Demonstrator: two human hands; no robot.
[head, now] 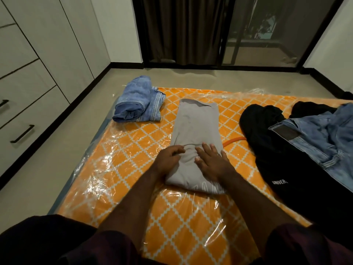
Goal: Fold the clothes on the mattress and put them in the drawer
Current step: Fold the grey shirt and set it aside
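A grey T-shirt (197,127), folded into a long narrow strip, lies in the middle of the orange patterned mattress (133,159). Its near end is doubled over, and both hands are on that fold. My left hand (168,159) has its fingers curled into the grey cloth. My right hand (212,159) lies flat on it with the fingers straight. Folded blue jeans (137,100) sit at the mattress's far left corner. An unfolded black garment (282,150) with white lettering and light blue jeans (324,134) lie in a heap on the right.
The mattress is wrapped in clear plastic and lies on the beige floor (47,159). White drawers with black handles (22,133) line the left wall. A dark curtain (181,29) and a glass door (267,29) stand beyond the mattress.
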